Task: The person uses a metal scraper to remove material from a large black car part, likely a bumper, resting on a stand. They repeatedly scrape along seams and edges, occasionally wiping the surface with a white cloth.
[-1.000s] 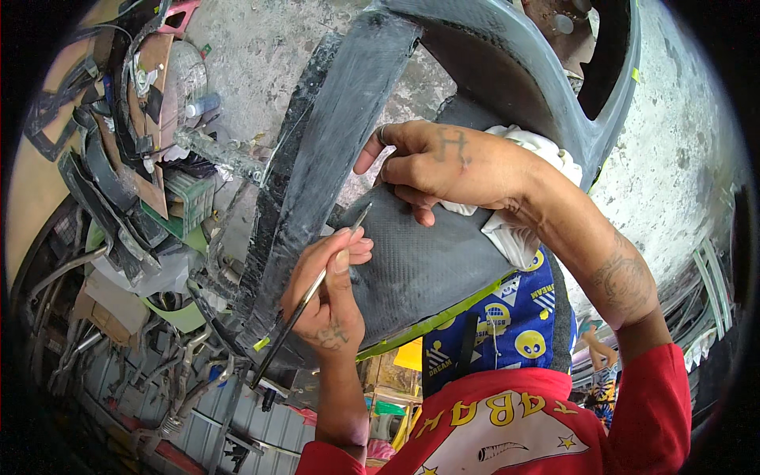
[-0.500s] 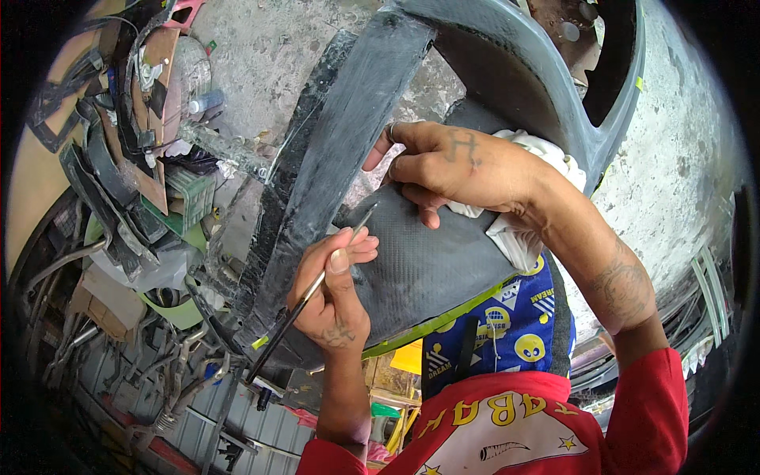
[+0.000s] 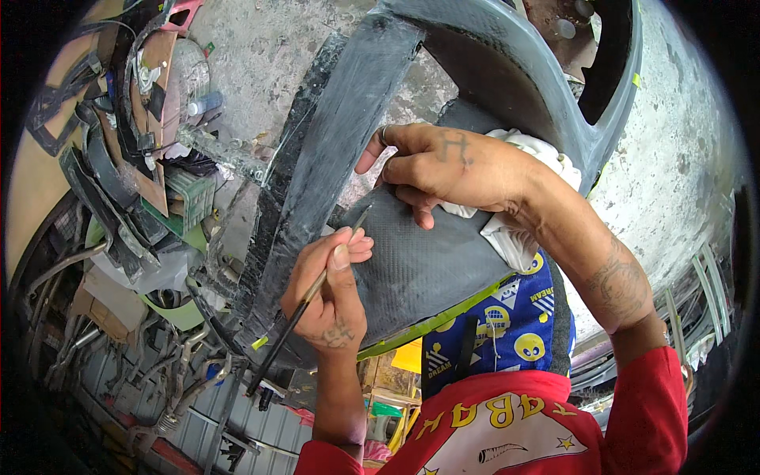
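A grey-black moulded body panel with a woven-looking surface lies in front of me. My left hand pinches a fine paintbrush between thumb and fingers. Its thin tip points away from me, just over the panel, and its dark handle slopes back to the lower left. My right hand reaches across from the right, back upward, its fingers bent and apart beside the gap next to the panel's long strip. Nothing shows between those fingers. Under the right wrist lies a white cloth.
Bright green tape edges the near side of the panel. A grey curved frame rises at the far right. Scrap trim and plastic pieces crowd the left, with metal pipes below them. A small bottle lies on the speckled floor.
Both hands and the paintbrush sit slightly farther left in the picture, as does the panel. Their grip and pose look the same.
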`<state>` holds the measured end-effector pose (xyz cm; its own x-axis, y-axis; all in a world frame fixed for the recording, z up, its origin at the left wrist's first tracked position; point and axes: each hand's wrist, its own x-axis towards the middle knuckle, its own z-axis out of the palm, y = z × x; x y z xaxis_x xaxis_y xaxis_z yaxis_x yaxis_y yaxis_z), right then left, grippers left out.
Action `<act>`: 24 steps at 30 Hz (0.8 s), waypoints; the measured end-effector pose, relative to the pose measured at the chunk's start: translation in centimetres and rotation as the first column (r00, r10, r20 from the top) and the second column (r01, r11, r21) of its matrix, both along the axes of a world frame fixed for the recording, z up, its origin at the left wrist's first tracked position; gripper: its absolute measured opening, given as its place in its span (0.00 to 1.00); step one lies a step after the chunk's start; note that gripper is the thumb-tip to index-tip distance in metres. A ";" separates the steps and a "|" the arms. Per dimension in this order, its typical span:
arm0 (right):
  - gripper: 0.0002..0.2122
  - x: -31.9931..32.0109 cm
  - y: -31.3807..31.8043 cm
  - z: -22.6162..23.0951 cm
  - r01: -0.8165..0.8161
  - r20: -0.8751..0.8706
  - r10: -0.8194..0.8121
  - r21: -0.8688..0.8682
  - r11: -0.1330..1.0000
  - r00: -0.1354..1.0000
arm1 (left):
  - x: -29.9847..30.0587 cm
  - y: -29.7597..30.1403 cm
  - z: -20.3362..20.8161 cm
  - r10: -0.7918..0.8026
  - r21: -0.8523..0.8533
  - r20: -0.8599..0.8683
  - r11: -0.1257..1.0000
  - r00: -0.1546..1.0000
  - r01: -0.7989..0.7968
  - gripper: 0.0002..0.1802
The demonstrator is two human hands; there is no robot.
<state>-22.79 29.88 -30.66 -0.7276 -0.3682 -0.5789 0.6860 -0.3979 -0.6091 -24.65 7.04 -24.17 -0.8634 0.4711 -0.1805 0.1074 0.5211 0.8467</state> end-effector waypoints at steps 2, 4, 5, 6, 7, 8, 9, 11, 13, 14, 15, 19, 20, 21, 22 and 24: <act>0.19 0.1 0.1 0.0 0.010 0.005 -0.010 -0.012 1.000 1.000 | -0.3 0.1 0.1 -0.060 -0.025 -0.040 0.998 0.997 0.059 0.11; 0.19 0.0 0.1 0.2 0.005 0.005 -0.005 -0.001 1.000 1.000 | -0.7 0.4 0.4 -0.109 -0.051 -0.059 0.993 0.992 0.106 0.10; 0.19 0.0 0.0 0.1 0.012 0.006 -0.012 -0.010 1.000 1.000 | -0.9 0.4 0.5 -0.134 -0.064 -0.068 0.990 0.989 0.129 0.09; 0.19 0.0 -0.1 0.0 0.021 0.010 -0.021 -0.016 1.000 1.000 | -1.1 0.4 0.4 -0.128 -0.064 -0.056 0.990 0.990 0.125 0.09; 0.19 0.0 -0.2 0.0 0.031 0.013 -0.030 -0.023 0.999 0.999 | -1.2 0.4 0.3 -0.123 -0.064 -0.043 0.991 0.992 0.120 0.09; 0.19 0.0 -0.2 0.1 0.028 0.014 -0.027 -0.020 0.999 1.000 | -1.3 0.3 0.3 -0.117 -0.064 -0.031 0.991 0.993 0.115 0.09; 0.19 0.0 -0.1 0.0 0.024 0.013 -0.023 -0.017 1.000 1.000 | -1.4 0.3 0.4 -0.128 -0.073 -0.034 0.989 0.991 0.126 0.09; 0.19 0.0 -0.1 0.1 0.017 0.011 -0.017 -0.011 1.000 1.000 | -1.4 0.3 0.5 -0.151 -0.092 -0.039 0.985 0.988 0.147 0.08; 0.19 0.0 -0.1 0.2 0.012 0.009 -0.012 -0.003 1.000 1.000 | -1.2 0.4 0.5 -0.138 -0.082 -0.048 0.988 0.989 0.134 0.09; 0.19 0.0 0.0 0.2 0.007 0.004 -0.007 -0.002 1.000 1.000 | -1.0 0.4 0.4 -0.131 -0.076 -0.052 0.989 0.990 0.127 0.09; 0.20 0.0 0.0 0.1 0.001 -0.002 -0.001 0.001 1.000 1.000 | -0.8 0.3 0.3 -0.122 -0.065 -0.057 0.991 0.991 0.119 0.09; 0.22 0.2 0.1 -0.2 -0.009 -0.039 0.010 0.026 1.000 0.999 | 0.3 0.1 0.1 -0.020 -0.069 -0.039 0.997 0.999 0.018 0.11; 0.22 0.2 0.0 -0.1 -0.005 -0.034 0.005 0.019 1.000 0.999 | 0.6 0.2 0.1 0.022 -0.083 -0.025 0.996 0.999 -0.024 0.11; 0.22 0.3 0.1 0.0 -0.001 -0.029 0.001 0.015 1.000 1.000 | 0.7 0.2 -0.1 0.028 -0.069 -0.034 0.997 0.999 -0.030 0.11; 0.22 0.2 0.1 0.1 0.003 -0.025 -0.002 0.011 1.000 1.000 | 0.9 0.2 -0.2 0.033 -0.055 -0.043 0.998 0.999 -0.035 0.11; 0.22 0.1 0.0 0.0 -0.004 -0.021 0.004 0.014 1.000 1.000 | 0.9 0.1 -0.4 0.008 -0.033 -0.076 0.999 0.997 -0.010 0.11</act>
<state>-22.65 29.89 -30.63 -0.7380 -0.3634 -0.5685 0.6747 -0.3868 -0.6286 -23.74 7.18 -24.58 -0.8793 0.4582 -0.1299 0.1656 0.5499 0.8186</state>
